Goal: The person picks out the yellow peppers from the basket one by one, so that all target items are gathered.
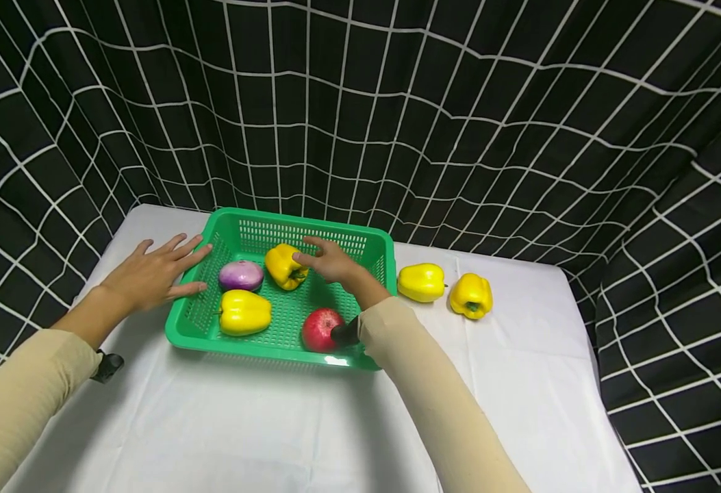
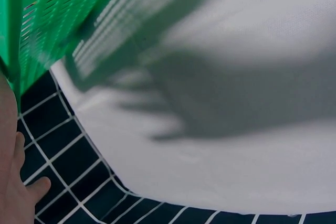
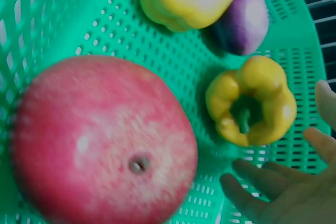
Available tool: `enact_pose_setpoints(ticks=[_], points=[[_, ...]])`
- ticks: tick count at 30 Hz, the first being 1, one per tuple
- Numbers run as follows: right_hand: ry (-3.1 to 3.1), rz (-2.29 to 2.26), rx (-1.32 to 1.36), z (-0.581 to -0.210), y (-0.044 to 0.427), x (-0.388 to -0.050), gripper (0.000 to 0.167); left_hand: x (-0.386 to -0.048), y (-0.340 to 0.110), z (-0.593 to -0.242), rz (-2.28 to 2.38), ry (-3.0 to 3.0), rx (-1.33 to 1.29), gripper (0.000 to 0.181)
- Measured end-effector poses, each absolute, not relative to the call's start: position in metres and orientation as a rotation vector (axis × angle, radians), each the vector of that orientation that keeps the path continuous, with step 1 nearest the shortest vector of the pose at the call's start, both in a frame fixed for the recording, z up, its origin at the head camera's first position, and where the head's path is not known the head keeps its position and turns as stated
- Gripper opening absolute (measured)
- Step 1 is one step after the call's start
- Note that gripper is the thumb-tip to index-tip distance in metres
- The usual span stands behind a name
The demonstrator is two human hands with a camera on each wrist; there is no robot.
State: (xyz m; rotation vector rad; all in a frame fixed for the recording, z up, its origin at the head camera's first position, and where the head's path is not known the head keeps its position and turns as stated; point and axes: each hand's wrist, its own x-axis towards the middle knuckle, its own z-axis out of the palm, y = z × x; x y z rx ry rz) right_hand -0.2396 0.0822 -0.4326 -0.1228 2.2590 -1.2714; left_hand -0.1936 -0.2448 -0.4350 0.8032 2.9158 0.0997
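Observation:
A green basket (image 1: 286,357) holds two yellow peppers, a purple eggplant-coloured item (image 1: 241,276) and a red round fruit (image 1: 322,329). My left hand (image 1: 157,274) rests with spread fingers on the basket's left rim. Inside the basket, my right hand (image 1: 331,262) hovers just right of the rear yellow pepper (image 1: 285,267), its fingers spread and holding nothing. In the right wrist view that pepper (image 3: 252,101) shows its stem end beside the right hand (image 3: 289,192). The other pepper (image 1: 245,313) lies at the front left.
Two more yellow peppers (image 1: 422,282) (image 1: 471,296) lie on the white-covered table (image 1: 533,370), to the right of the basket. A black curtain with a white grid (image 1: 348,123) hangs behind the table and at its sides.

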Motion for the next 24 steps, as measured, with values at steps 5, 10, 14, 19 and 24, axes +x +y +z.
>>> enact_pose_setpoints(ticks=[5,10,14,19,24], points=[[2.337,-1.242,-0.144,-0.443,0.072,-0.238,0.061,-0.194,-0.245,-0.435,0.097,2.916,0.8,0.075],[2.367,-1.256,-0.127,-0.454,0.064,-0.235,0.056,-0.194,-0.245,-0.436,0.095,2.917,0.802,0.075],[2.402,-1.278,-0.113,-0.46,0.058,-0.234,0.052,-0.194,-0.245,-0.436,0.099,2.914,0.8,0.074],[2.427,-1.312,-0.089,-0.463,0.054,-0.235,0.049,-0.195,-0.244,-0.435,0.096,2.914,0.791,0.075],[2.41,-1.334,-0.058,-0.463,0.053,-0.234,0.048,-0.195,-0.245,-0.435,0.094,2.907,0.783,0.075]])
